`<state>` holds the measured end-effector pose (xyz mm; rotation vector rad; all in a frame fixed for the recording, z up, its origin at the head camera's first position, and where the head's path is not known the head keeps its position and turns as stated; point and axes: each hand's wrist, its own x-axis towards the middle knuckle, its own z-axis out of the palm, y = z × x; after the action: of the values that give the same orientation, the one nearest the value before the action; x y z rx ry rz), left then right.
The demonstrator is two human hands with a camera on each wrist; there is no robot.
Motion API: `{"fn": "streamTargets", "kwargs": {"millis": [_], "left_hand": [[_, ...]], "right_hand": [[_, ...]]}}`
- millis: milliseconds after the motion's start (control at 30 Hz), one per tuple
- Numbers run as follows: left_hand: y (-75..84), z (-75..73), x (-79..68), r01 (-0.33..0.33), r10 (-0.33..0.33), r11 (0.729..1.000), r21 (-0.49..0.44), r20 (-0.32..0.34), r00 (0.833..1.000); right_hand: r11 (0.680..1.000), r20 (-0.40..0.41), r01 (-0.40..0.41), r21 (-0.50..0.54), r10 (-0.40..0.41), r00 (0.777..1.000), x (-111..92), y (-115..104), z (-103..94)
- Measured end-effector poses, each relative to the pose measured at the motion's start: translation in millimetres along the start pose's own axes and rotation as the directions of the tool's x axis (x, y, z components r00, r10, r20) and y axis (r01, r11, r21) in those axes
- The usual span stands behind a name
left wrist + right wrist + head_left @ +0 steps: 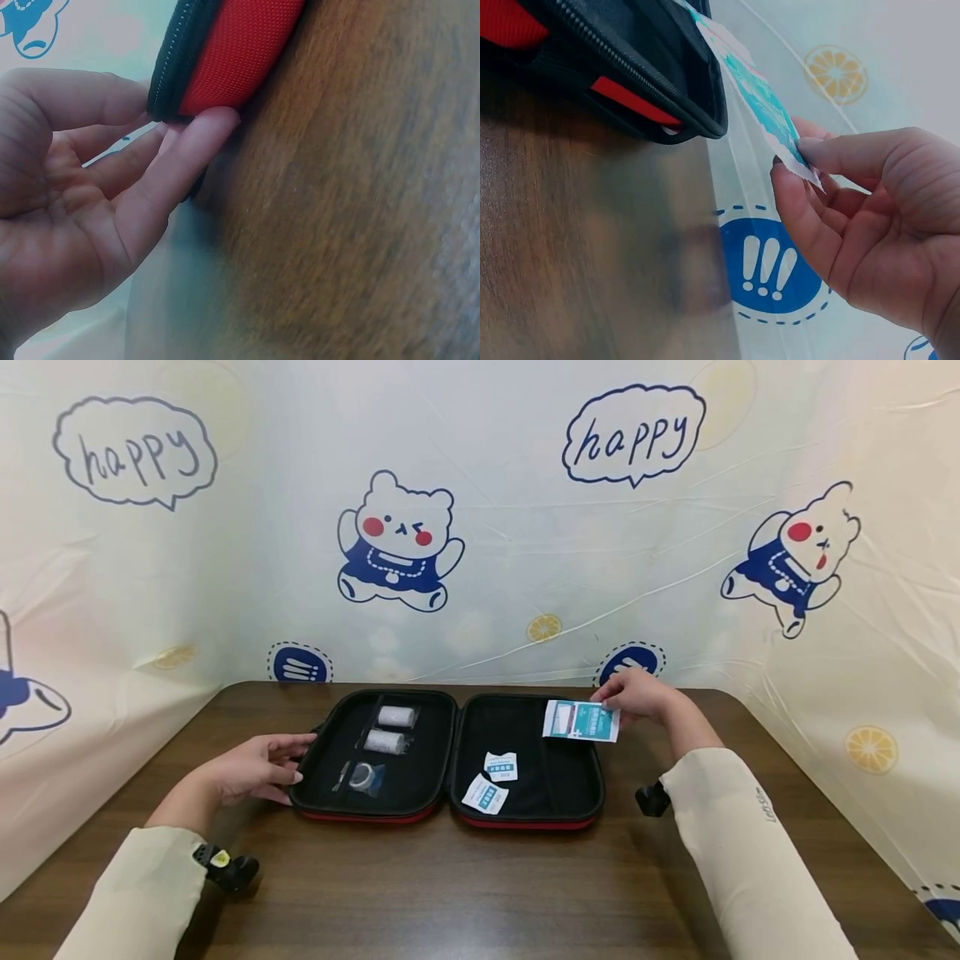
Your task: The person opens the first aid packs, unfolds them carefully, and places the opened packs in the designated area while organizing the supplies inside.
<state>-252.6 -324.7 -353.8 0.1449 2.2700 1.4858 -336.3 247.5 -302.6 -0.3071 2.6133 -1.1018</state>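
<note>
An unzipped black case with red sides (420, 802) lies spread flat on the table. My left hand (251, 767) is at its left edge; in the left wrist view, thumb and fingers (191, 146) touch the zippered red side (240, 60). Over the upper right of the case, my right hand (637, 695) pinches a teal-and-white flat packet (582, 721) by its right end. The right wrist view shows the packet (761, 101) between thumb and fingers, its far end over the case. Two small white-and-blue packets (501, 767) (485, 794) lie in the right half.
In the left half are two white rolls in clear wrap (396, 717) (386, 742), a bagged tape-like ring (366, 777) and a small slim item (341, 776). The brown table (420, 893) ends at a printed backdrop (495, 543).
</note>
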Motion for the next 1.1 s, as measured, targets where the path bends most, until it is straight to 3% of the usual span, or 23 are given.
{"fn": "streamTargets", "kwargs": {"millis": [667, 1100], "left_hand": [[-0.8, 0.8, -0.6, 0.001, -0.001, 1.0, -0.013, 0.003, 1.0], [-0.9, -0.2, 0.0, 0.001, -0.001, 1.0, -0.006, -0.002, 1.0]], "right_hand": [[0.999, 0.023, -0.049, -0.021, 0.05, 0.998, 12.0, 11.3, 1.1], [0.992, -0.034, -0.052, -0.112, 0.049, 0.998, 15.1, 7.9, 7.9]]}}
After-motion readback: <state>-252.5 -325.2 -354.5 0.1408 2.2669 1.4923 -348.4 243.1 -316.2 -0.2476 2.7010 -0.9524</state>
